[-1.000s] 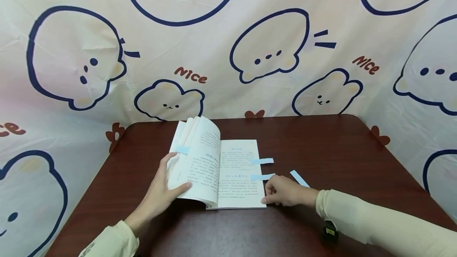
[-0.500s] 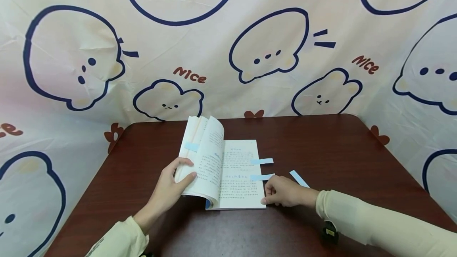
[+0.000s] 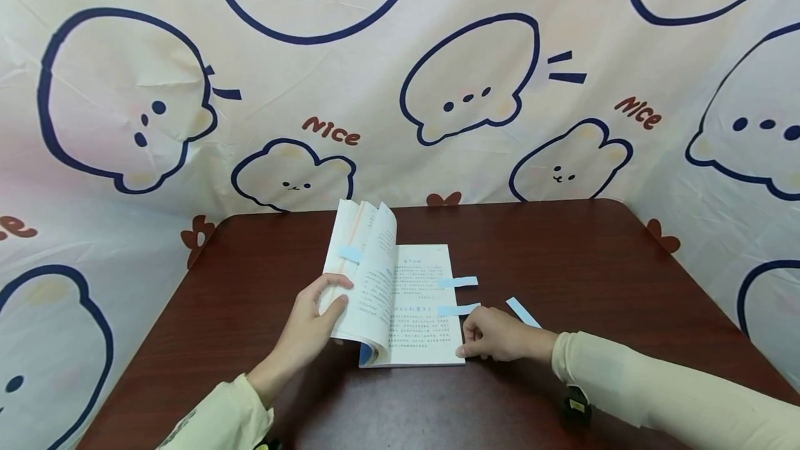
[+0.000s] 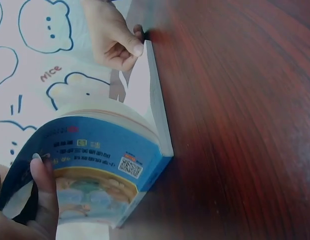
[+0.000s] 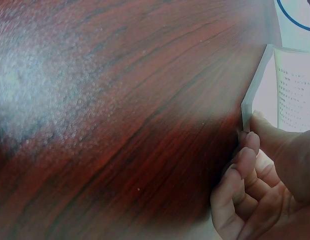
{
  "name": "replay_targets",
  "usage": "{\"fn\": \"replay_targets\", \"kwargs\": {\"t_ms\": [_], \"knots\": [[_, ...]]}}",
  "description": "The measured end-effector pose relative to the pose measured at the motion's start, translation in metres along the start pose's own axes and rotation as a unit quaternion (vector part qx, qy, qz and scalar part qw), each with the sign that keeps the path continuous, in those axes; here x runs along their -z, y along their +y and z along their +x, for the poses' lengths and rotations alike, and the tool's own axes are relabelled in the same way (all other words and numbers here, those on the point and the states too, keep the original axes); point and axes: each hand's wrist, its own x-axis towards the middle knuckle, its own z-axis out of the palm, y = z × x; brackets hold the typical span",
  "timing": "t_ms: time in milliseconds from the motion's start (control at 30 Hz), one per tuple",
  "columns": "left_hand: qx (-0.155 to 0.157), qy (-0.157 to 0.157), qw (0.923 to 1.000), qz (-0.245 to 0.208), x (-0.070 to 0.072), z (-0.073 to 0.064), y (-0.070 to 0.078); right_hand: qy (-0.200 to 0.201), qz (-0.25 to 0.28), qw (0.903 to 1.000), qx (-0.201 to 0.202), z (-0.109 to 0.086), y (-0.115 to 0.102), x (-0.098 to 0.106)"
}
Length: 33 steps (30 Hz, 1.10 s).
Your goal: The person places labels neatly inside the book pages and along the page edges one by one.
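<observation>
An open paperback book (image 3: 421, 335) lies on the table, its right-hand pages flat and its left part lifted and curved. My left hand (image 3: 306, 321) grips that lifted part at its outer edge, thumb over the printed page. The blue cover (image 4: 95, 145), with a square code on it, shows from below in the left wrist view, a fingertip against it. At the lower right corner, my right hand (image 3: 500, 334) pinches the page block, thumb on top and the other fingers curled by the edge. Two light-blue paper strips (image 3: 464, 282) stick out from the right page; another strip (image 3: 351, 253) crosses the lifted pages.
A loose light-blue strip (image 3: 522, 312) lies on the dark red-brown table (image 3: 550, 248), right of the book and just behind the right wrist. A pale curtain (image 3: 475, 172) with cartoon outlines stands around the table's back and sides.
My left hand has moved right, carrying the lifted pages and cover with it, so they stand steeper and closer to the right page. My right hand stays at the corner.
</observation>
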Motion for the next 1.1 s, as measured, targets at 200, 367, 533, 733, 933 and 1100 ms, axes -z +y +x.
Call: {"fn": "replay_targets", "kwargs": {"t_ms": [200,367,533,733,933,1100], "knots": [[-0.008,-0.006,0.9997,0.021,-0.011,0.002,0.002,-0.001,0.001,1.0000,0.005,-0.001,-0.002,0.001],[-0.005,0.004,0.9987,0.051,-0.022,0.004,0.005,-0.001,0.003,1.0000,0.003,-0.002,-0.003,0.001],[-0.009,0.013,0.9970,0.076,-0.032,0.003,0.007,-0.004,-0.001,1.0000,0.001,-0.001,-0.002,0.001],[-0.028,0.013,0.9945,0.100,-0.041,0.004,0.007,-0.006,-0.002,1.0000,-0.003,0.000,-0.001,0.001],[-0.043,0.007,0.9917,0.121,-0.049,0.004,0.006,-0.007,0.003,1.0000,0.002,-0.002,-0.002,0.001],[-0.054,0.008,0.9890,0.137,-0.057,0.005,0.005,-0.005,0.002,0.9999,0.009,-0.002,-0.003,0.002]]}}
